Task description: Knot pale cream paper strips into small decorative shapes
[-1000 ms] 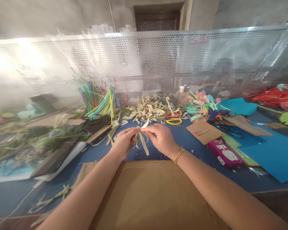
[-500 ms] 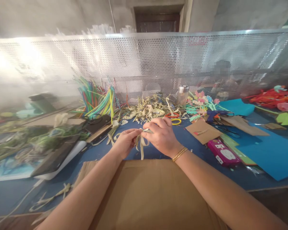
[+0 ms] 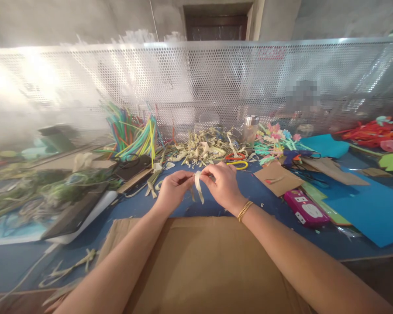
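Between my two hands a narrow pale cream-green strip (image 3: 199,187) is pinched, its loose end curving downward. My left hand (image 3: 174,190) is closed, with thumb and forefinger together at the strip's upper left. On the other side my right hand (image 3: 223,182) pinches the same strip between thumb and fingers; a gold bracelet (image 3: 244,211) circles that wrist. Whether the strip is ribbon, paper or leaf I cannot make out. Both hands hover over the blue tabletop (image 3: 212,210), just past a cardboard sheet (image 3: 216,266) lying under my forearms.
Beyond my hands lie a heap of cream-green scraps (image 3: 203,148) and yellow-handled scissors (image 3: 238,165). A bundle of coloured stems (image 3: 131,135) stands back left. To the right are a brown card (image 3: 277,179), a magenta box (image 3: 306,208) and blue sheets (image 3: 370,209). Perforated metal (image 3: 170,83) closes the back.
My right hand has turned and drawn slightly lower, its fingers now pinching the strip closer to the left hand's fingertips. The strip's hanging end has shifted right.
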`<control>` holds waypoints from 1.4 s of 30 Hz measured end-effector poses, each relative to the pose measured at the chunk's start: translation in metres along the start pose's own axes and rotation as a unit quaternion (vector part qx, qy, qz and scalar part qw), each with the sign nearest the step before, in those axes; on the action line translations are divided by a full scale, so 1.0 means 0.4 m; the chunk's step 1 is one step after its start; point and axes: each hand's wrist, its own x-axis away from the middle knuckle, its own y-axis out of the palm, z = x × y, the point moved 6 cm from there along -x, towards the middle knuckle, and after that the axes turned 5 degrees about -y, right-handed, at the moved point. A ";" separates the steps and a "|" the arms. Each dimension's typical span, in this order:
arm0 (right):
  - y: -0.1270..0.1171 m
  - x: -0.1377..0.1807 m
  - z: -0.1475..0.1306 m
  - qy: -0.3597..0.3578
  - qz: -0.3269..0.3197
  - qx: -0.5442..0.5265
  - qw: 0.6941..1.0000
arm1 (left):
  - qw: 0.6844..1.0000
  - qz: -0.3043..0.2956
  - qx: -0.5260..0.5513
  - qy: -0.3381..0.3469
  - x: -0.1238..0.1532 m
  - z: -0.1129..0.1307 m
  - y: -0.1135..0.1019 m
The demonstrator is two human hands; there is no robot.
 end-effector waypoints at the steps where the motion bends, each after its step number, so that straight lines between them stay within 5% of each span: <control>1: 0.010 0.001 0.015 0.029 -0.005 -0.039 0.999 | 1.000 -0.001 -0.016 0.017 0.000 0.006 0.000; 6: 0.072 0.011 0.082 0.166 -0.040 -0.255 0.952 | 0.996 -0.039 -0.053 0.059 0.003 0.022 0.010; 10: 0.082 0.011 0.096 0.192 -0.017 -0.360 0.913 | 0.996 -0.072 -0.023 0.047 0.007 0.019 0.018; 25: 0.096 0.023 0.080 0.220 -0.052 -0.354 0.907 | 0.997 -0.003 -0.062 0.043 0.008 0.022 0.005; 32: 0.039 0.003 0.040 0.046 -0.040 -0.099 0.993 | 0.996 -0.020 0.031 -0.077 -0.001 -0.011 -0.007; 42: 0.007 0.003 -0.025 -0.099 -0.033 0.071 0.992 | 0.990 0.012 0.056 -0.130 -0.004 -0.044 -0.019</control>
